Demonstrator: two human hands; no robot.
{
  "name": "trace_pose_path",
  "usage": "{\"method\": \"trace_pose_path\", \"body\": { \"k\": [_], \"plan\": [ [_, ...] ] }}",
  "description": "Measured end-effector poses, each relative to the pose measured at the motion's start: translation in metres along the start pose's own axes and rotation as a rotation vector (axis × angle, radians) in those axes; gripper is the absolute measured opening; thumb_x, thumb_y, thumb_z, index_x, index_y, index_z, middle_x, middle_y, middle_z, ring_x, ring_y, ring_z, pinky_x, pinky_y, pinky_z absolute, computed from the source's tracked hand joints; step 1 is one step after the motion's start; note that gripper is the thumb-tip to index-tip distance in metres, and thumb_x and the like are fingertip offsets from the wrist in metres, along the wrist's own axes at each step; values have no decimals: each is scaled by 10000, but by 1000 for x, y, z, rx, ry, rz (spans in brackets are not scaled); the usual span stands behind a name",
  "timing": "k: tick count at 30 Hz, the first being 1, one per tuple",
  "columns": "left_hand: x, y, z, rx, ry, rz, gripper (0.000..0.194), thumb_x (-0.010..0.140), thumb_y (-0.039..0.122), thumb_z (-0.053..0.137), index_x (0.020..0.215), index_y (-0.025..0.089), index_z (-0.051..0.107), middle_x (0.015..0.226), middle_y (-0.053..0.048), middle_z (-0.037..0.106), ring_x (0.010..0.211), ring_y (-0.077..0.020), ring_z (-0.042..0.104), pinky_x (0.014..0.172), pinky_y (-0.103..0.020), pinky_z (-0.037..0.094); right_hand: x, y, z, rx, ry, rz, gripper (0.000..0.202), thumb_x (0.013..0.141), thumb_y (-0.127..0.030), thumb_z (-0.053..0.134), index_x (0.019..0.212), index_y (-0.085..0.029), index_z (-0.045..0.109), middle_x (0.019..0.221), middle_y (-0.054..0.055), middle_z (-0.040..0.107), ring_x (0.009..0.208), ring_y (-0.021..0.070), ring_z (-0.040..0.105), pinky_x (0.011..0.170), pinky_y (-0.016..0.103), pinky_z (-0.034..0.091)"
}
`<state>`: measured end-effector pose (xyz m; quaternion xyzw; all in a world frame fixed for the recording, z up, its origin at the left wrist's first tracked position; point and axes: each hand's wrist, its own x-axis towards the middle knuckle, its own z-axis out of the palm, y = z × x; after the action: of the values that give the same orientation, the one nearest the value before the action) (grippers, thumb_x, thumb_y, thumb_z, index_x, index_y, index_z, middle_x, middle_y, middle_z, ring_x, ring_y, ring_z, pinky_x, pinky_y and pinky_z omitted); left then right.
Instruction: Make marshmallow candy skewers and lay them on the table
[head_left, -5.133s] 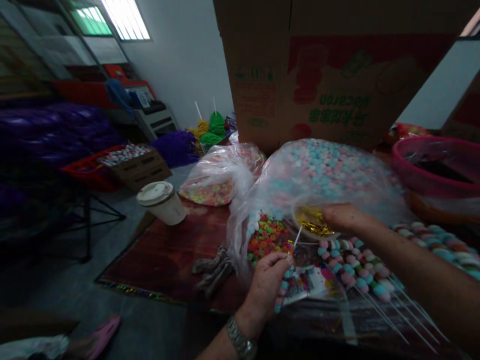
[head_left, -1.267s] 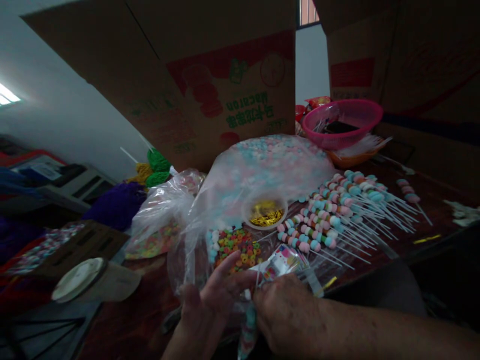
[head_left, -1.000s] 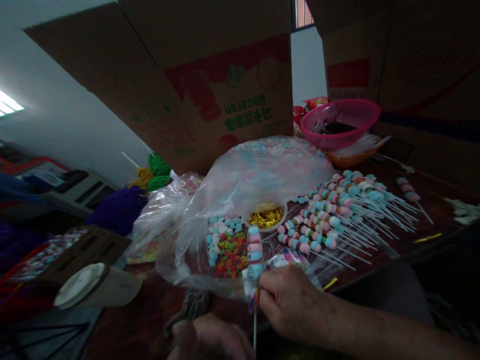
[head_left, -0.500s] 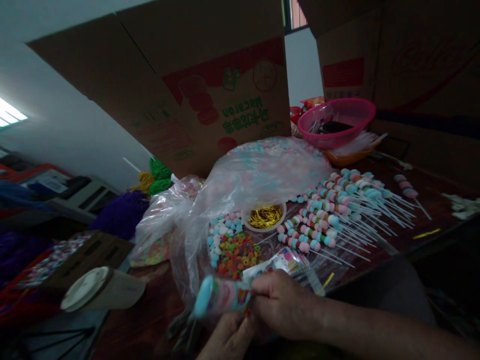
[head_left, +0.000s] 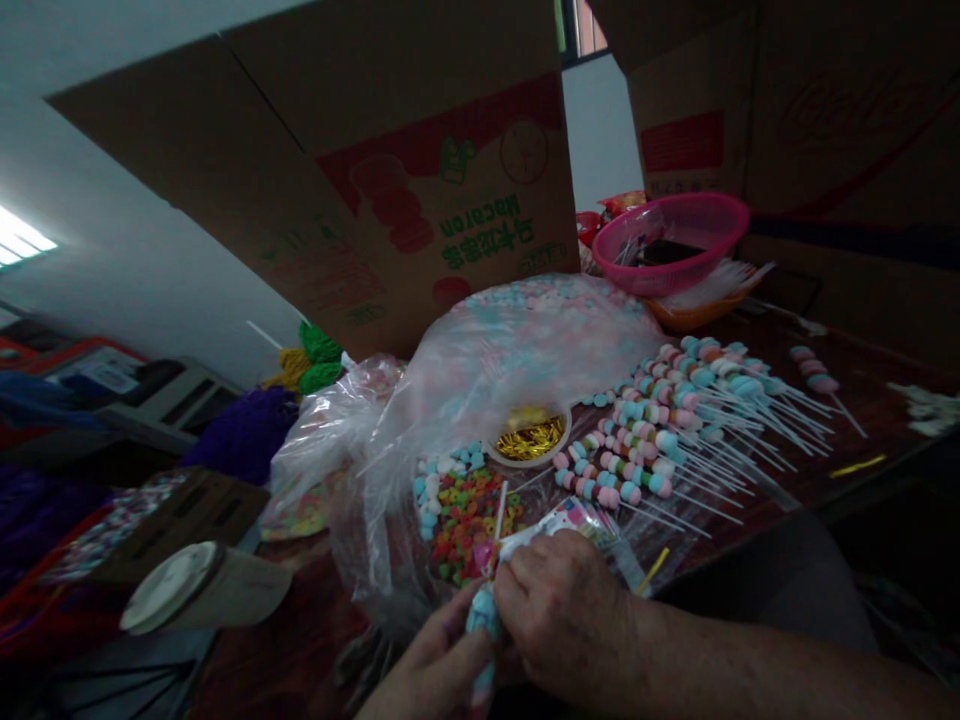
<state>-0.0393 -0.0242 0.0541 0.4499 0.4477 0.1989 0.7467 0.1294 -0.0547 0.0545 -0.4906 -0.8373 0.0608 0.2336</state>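
My left hand (head_left: 442,660) is closed around a wrapped candy skewer (head_left: 482,612), blue and pink, whose white stick points up and away. Against it, at the wrapper's gathered neck, my right hand (head_left: 559,610) is closed, its fingertips hidden. Beyond the hands lie orange and green candy rings (head_left: 469,510) and a printed wrapper packet (head_left: 574,518). A round tub (head_left: 525,462) holds gold twist ties. Many marshmallow skewers (head_left: 645,440) lie in rows to the right, sticks toward me.
A large plastic bag of marshmallows (head_left: 517,345) lies behind. Cardboard boxes (head_left: 300,230) stand at the back, a pink basket (head_left: 675,275) at right. A lidded cup (head_left: 217,590) is at left, a lone skewer (head_left: 814,372) at far right.
The wrapped skewer has turned from pointing left to upright, stick now upward. My left hand has moved onto its candy part, and my right hand has closed in at the neck.
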Motion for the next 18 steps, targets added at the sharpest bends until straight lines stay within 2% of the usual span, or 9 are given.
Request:
{"method": "trace_pose_path", "body": {
  "k": [2,3,5,7,9,12,14,15,18],
  "plan": [
    [1,-1,2,176,-70,36,386,739,389,671,1042,152,637,693,-44,658,603,-163,601,550,-228,491,-2,1,-3,49,-98,33,135,736,-221,574,823,-121,604,782,101,637,677,229,563,573,328,394],
    [1,0,1,350,-103,117,338,773,379,638,1028,157,636,705,-42,661,618,-162,602,562,-226,490,-4,3,-6,131,-151,73,121,742,-207,559,805,-118,611,769,95,638,668,215,560,568,311,387],
    [3,6,-4,827,-118,450,262,829,359,560,1018,191,628,783,-46,676,708,-183,619,664,-266,502,-7,8,-7,464,-199,211,105,749,-186,522,713,-131,604,676,41,610,603,156,529,541,259,365],
    [7,14,-11,1295,-9,909,214,853,318,506,1004,213,616,815,-47,679,746,-197,618,785,-332,481,-11,11,1,975,-220,429,146,747,-214,499,632,-153,565,523,-25,515,476,101,450,471,214,325],
    [11,21,-14,1601,133,1269,182,869,274,466,975,214,601,784,-41,670,704,-187,610,836,-369,449,-18,10,19,1501,-300,623,141,693,-272,537,604,-163,546,428,-60,426,373,77,364,394,195,265],
    [15,28,-12,1776,225,1461,132,878,230,458,928,209,579,785,-40,659,728,-174,611,837,-351,441,-28,4,51,1969,-319,644,143,558,-266,628,589,-149,552,427,-66,427,343,53,335,370,185,237],
    [15,29,-6,1775,234,1508,118,876,203,463,926,205,569,798,-48,654,761,-177,606,823,-345,444,-33,6,60,2022,-325,575,155,537,-262,642,598,-144,561,437,-69,431,340,46,336,378,182,254],
    [16,30,-3,1782,227,1518,114,867,176,475,929,202,567,803,-47,653,769,-178,601,819,-348,442,-35,11,59,1969,-387,538,163,572,-289,629,614,-142,574,440,-64,442,339,53,350,380,186,267],
    [18,31,7,1850,173,1541,136,827,105,524,910,203,568,788,-27,647,762,-176,583,805,-358,422,-35,38,34,1506,-508,411,249,708,-357,561,640,-123,615,521,-2,545,448,114,492,444,226,371]
  ]
}}
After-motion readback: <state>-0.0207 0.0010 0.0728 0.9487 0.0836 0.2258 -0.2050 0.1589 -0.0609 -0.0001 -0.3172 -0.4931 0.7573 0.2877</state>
